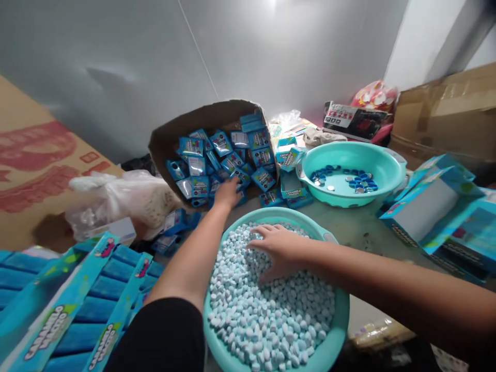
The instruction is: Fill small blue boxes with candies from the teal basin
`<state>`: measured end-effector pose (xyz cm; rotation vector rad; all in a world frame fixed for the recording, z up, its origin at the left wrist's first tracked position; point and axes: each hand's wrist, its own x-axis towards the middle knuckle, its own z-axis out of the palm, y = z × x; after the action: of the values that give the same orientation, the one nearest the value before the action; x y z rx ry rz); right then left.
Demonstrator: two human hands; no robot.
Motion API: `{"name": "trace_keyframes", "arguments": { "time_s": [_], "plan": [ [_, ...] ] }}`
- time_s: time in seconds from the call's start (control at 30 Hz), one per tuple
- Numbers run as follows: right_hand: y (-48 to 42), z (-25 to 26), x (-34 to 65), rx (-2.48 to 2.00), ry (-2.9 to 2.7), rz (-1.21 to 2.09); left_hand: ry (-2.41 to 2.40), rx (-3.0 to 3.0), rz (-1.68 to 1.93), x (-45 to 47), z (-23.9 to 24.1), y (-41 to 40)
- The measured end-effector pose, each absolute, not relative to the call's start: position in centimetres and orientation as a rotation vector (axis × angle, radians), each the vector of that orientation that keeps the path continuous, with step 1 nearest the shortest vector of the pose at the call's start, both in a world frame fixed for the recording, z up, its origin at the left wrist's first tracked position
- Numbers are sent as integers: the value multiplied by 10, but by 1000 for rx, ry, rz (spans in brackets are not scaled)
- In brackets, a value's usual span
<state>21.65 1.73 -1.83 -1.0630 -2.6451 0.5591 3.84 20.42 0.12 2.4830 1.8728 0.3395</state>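
Observation:
My left hand (pixel 228 193) reaches into a tipped cardboard box (pixel 209 111) heaped with small blue candy packets (pixel 191 146). Its fingers close at the edge of one blue candy packet (pixel 242 179), and some fingers are hidden. In front of me, a turquoise tub (pixel 341 330) is filled with pale blue and white candies (pixel 271 320). Over these candies my right hand (pixel 281 251) lies open, fingers spread and fingertips touching them.
A second turquoise tub (pixel 349 150) holds round blue-and-silver pieces (pixel 360 183). Open blue display boxes (pixel 426 206) stand at the right. At lower left are display boxes of blue packs (pixel 58 330). Plastic bags (pixel 120 199) and large cartons (pixel 445 111) flank the work area.

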Motion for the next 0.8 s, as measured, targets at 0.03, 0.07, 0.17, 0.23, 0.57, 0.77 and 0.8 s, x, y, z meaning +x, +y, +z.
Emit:
{"name": "trace_keyframes", "arguments": {
  "time_s": [0.03, 0.07, 0.17, 0.23, 0.57, 0.77, 0.8],
  "plan": [
    [17, -18, 218, -1077, -2607, 536, 1914, 2432, 451, 30, 12, 197],
    [17, -18, 219, -1095, -2556, 514, 1945, 2381, 554, 21, 23, 189],
    [24, -18, 219, -1163, -2362, 459, 1955, 2246, 817, -10, 49, 153],
    [40, -14, 216, -1213, -2259, 367, 1893, 2028, 1092, -28, 53, 119],
    [258, 96, 211, -1598, -2168, -214, 1415, 1861, 1421, -30, -32, 20],
    [305, 94, 198, -1950, -2066, -181, 1172, 1986, 1206, -28, -32, 13],
    [301, 87, 193, -1966, -2096, -150, 1175, 2012, 1186, -30, -32, 13]
  ]
}}
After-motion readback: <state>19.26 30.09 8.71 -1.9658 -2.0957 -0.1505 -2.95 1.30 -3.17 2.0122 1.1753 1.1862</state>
